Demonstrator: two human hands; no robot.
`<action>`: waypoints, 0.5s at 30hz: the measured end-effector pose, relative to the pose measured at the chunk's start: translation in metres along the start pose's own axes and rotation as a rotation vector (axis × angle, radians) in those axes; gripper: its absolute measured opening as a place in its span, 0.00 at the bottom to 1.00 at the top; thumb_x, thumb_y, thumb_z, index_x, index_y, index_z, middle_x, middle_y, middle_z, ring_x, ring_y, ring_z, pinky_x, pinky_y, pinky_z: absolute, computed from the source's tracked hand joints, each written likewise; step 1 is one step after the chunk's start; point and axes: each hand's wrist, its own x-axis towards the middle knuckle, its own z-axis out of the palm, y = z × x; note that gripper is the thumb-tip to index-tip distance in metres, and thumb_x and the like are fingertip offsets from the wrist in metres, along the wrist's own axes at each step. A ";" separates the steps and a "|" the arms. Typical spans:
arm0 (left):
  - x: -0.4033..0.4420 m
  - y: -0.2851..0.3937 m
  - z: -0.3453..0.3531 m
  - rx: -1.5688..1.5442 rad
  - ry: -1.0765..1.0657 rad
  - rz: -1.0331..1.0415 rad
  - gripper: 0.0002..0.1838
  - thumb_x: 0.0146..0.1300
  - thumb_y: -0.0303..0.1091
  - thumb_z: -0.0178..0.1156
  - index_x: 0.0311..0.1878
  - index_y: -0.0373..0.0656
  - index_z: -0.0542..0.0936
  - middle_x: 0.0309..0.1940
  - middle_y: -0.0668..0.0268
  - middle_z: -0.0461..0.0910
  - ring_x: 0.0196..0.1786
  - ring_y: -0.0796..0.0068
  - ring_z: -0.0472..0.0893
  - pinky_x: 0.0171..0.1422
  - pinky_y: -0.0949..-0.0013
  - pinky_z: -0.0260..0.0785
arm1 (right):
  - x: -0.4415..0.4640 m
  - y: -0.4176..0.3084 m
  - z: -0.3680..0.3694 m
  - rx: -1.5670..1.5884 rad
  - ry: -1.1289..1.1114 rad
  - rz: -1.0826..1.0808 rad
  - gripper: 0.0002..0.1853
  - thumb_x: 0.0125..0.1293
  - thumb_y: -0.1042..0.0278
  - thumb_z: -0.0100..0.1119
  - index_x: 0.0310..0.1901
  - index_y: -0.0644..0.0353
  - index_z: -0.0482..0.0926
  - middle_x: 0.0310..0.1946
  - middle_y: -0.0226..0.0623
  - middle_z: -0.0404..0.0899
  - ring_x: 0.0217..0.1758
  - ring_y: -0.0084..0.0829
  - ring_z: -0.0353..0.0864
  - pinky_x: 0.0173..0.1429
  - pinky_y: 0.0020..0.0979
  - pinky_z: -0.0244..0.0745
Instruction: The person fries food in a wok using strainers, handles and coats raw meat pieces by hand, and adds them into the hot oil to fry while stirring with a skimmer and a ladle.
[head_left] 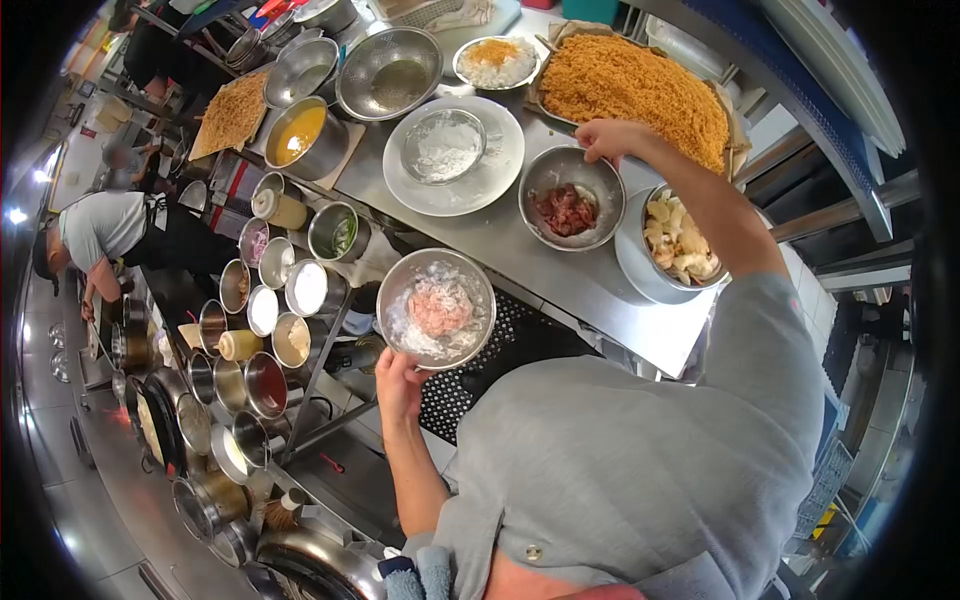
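My left hand (402, 380) grips the near rim of a metal bowl (468, 350) held out past the counter's edge. Pale pink meat dusted with white powder (440, 306) lies inside it. My right hand (610, 138) pinches the far rim of another metal bowl (537, 215), which rests on the steel counter (640, 325) with dark red meat (567, 210) in it. Between and beyond the two bowls, a wide white plate (500, 178) bears a smaller bowl of white powder (443, 145).
Right of the bowls stands a pot of pale chunks (682, 237). Behind are a tray of orange crumbs (635, 88), colanders (390, 72) and a pot of yellow liquid (298, 135). Several ingredient containers (266, 385) fill the left. A co-worker (120, 232) bends at the far left.
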 end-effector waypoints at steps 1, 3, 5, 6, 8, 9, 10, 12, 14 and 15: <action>0.001 -0.004 -0.006 0.013 -0.007 -0.008 0.18 0.56 0.22 0.47 0.52 0.31 0.70 0.47 0.52 0.77 0.46 0.61 0.82 0.46 0.56 0.80 | 0.000 -0.005 -0.001 -0.046 -0.012 0.009 0.08 0.57 0.70 0.60 0.35 0.59 0.71 0.29 0.35 0.74 0.25 0.30 0.79 0.21 0.31 0.76; 0.002 -0.014 -0.004 -0.031 -0.019 -0.023 0.17 0.56 0.21 0.47 0.51 0.30 0.71 0.43 0.54 0.79 0.42 0.64 0.82 0.45 0.57 0.81 | -0.019 -0.029 0.004 -0.274 0.265 -0.095 0.09 0.58 0.69 0.60 0.38 0.60 0.73 0.31 0.41 0.78 0.35 0.38 0.81 0.35 0.36 0.78; -0.001 -0.007 0.017 0.024 -0.070 -0.060 0.16 0.56 0.21 0.47 0.49 0.31 0.71 0.41 0.55 0.79 0.39 0.67 0.82 0.42 0.59 0.81 | -0.055 -0.080 0.030 -0.544 0.637 -0.359 0.11 0.58 0.69 0.60 0.41 0.60 0.75 0.33 0.45 0.79 0.41 0.41 0.81 0.43 0.39 0.77; 0.004 -0.009 0.024 0.059 -0.084 -0.079 0.15 0.56 0.22 0.49 0.48 0.32 0.73 0.39 0.58 0.78 0.38 0.68 0.81 0.41 0.60 0.80 | -0.070 -0.106 0.049 -0.423 0.570 -0.394 0.12 0.58 0.67 0.60 0.42 0.59 0.75 0.35 0.43 0.78 0.42 0.42 0.80 0.46 0.39 0.75; 0.012 -0.016 0.043 0.043 -0.156 -0.086 0.11 0.57 0.23 0.51 0.44 0.34 0.74 0.38 0.60 0.79 0.39 0.69 0.81 0.43 0.61 0.79 | -0.093 -0.144 0.099 -0.233 0.360 -0.461 0.15 0.57 0.64 0.60 0.46 0.58 0.76 0.38 0.43 0.78 0.44 0.43 0.78 0.50 0.40 0.73; 0.016 -0.017 0.056 0.039 -0.182 -0.094 0.10 0.57 0.23 0.52 0.43 0.34 0.74 0.37 0.61 0.79 0.38 0.70 0.81 0.42 0.62 0.80 | -0.098 -0.150 0.127 -0.160 0.225 -0.495 0.17 0.57 0.62 0.60 0.49 0.57 0.76 0.39 0.44 0.77 0.45 0.44 0.78 0.50 0.41 0.73; 0.019 -0.021 0.065 0.007 -0.207 -0.102 0.10 0.58 0.23 0.52 0.43 0.34 0.74 0.37 0.61 0.78 0.39 0.70 0.81 0.44 0.61 0.79 | -0.094 -0.142 0.158 -0.256 0.221 -0.510 0.21 0.56 0.61 0.62 0.52 0.54 0.75 0.41 0.46 0.76 0.46 0.46 0.77 0.51 0.41 0.73; 0.031 -0.035 0.070 -0.001 -0.277 -0.095 0.09 0.59 0.24 0.53 0.43 0.35 0.74 0.36 0.63 0.77 0.41 0.69 0.80 0.45 0.58 0.79 | -0.086 -0.134 0.196 -0.381 0.249 -0.495 0.24 0.55 0.59 0.62 0.56 0.48 0.73 0.45 0.50 0.73 0.49 0.49 0.76 0.53 0.42 0.73; 0.035 -0.035 0.077 0.007 -0.338 -0.103 0.08 0.60 0.24 0.53 0.42 0.36 0.74 0.37 0.64 0.77 0.43 0.70 0.79 0.49 0.56 0.78 | -0.087 -0.130 0.211 -0.437 0.310 -0.429 0.25 0.56 0.57 0.59 0.57 0.44 0.72 0.50 0.54 0.71 0.52 0.53 0.75 0.55 0.44 0.73; 0.037 -0.036 0.080 -0.014 -0.364 -0.114 0.07 0.60 0.24 0.53 0.42 0.37 0.74 0.38 0.65 0.76 0.43 0.70 0.79 0.51 0.55 0.77 | -0.083 -0.126 0.217 -0.451 0.335 -0.405 0.25 0.56 0.58 0.60 0.58 0.43 0.72 0.50 0.53 0.71 0.52 0.53 0.74 0.55 0.45 0.73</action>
